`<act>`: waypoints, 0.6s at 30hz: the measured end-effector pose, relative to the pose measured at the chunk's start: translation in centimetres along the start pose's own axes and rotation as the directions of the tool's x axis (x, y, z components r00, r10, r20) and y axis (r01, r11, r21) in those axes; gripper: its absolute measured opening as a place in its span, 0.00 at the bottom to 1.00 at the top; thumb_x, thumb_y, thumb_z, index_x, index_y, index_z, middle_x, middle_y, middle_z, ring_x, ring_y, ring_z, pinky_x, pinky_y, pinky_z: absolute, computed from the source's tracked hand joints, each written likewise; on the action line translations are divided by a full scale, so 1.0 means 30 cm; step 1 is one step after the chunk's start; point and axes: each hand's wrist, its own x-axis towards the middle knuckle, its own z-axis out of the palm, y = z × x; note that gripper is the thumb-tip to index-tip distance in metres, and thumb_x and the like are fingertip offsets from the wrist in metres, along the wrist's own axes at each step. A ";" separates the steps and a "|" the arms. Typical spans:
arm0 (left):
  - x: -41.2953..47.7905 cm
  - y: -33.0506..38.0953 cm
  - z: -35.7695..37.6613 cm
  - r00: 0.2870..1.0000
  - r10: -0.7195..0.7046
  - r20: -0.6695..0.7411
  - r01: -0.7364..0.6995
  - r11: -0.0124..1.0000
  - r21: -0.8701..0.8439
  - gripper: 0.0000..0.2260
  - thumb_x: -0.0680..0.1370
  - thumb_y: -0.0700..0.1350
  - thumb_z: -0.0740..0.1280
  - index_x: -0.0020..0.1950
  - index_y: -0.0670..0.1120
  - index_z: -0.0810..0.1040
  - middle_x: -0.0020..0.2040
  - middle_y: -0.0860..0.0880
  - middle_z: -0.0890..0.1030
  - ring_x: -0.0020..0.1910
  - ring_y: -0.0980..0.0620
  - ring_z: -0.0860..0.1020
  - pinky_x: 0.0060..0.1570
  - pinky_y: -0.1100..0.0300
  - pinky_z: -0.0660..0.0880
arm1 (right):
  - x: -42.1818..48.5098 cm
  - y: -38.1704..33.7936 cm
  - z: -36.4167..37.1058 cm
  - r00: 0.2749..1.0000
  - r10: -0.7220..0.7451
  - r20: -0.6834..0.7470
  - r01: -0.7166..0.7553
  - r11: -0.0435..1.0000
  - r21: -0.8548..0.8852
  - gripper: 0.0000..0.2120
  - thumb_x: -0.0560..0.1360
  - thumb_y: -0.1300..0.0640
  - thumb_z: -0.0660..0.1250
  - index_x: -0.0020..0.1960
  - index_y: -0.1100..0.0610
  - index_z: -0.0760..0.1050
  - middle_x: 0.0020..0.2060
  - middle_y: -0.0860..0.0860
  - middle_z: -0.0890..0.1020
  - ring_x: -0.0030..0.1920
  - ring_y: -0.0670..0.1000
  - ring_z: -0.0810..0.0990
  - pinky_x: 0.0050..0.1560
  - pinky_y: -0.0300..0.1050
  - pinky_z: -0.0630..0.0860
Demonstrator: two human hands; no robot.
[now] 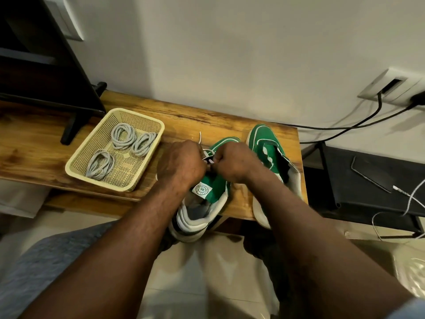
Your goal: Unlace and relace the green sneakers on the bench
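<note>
Centre of frame: my left hand (181, 164) and right hand (232, 162), fingers curled, both pinch white lace (200, 137) over near green sneaker (215, 188) on surface (207, 118). Second sneaker (266, 143) just right. Lace soft, limp, light; I judge best hold near stiff tip.

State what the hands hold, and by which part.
Left hand and right hand each pinch the white lace above the nearer green sneaker; where along it is hidden.

Phone (370, 174) on black shelf (358, 203), white cable (399, 189) beside
</note>
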 end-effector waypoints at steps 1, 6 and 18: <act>-0.002 0.002 -0.002 1.000 0.005 0.003 -0.005 1.000 0.000 0.08 0.77 0.48 0.75 0.56 0.53 0.87 0.49 0.50 0.87 0.46 0.49 0.83 0.48 0.53 0.82 | 0.001 -0.017 0.022 1.000 0.014 -0.006 -0.014 0.998 -0.054 0.11 0.77 0.44 0.71 0.47 0.52 0.82 0.46 0.53 0.84 0.51 0.56 0.81 0.57 0.57 0.80; -0.006 0.000 -0.006 1.000 -0.017 0.017 0.017 1.000 0.001 0.10 0.75 0.50 0.76 0.56 0.52 0.86 0.49 0.49 0.86 0.47 0.47 0.82 0.48 0.52 0.82 | -0.003 -0.028 0.012 0.999 -0.049 -0.001 0.049 0.997 0.058 0.11 0.77 0.55 0.69 0.36 0.52 0.76 0.39 0.52 0.83 0.47 0.55 0.81 0.54 0.57 0.81; -0.002 -0.004 0.006 1.000 -0.021 0.000 0.021 0.998 0.055 0.09 0.74 0.49 0.72 0.53 0.51 0.86 0.49 0.46 0.86 0.50 0.42 0.83 0.51 0.51 0.82 | -0.173 0.145 -0.223 0.947 -0.322 -0.006 0.241 0.699 0.674 0.04 0.78 0.60 0.73 0.46 0.59 0.84 0.41 0.52 0.86 0.44 0.51 0.83 0.52 0.51 0.78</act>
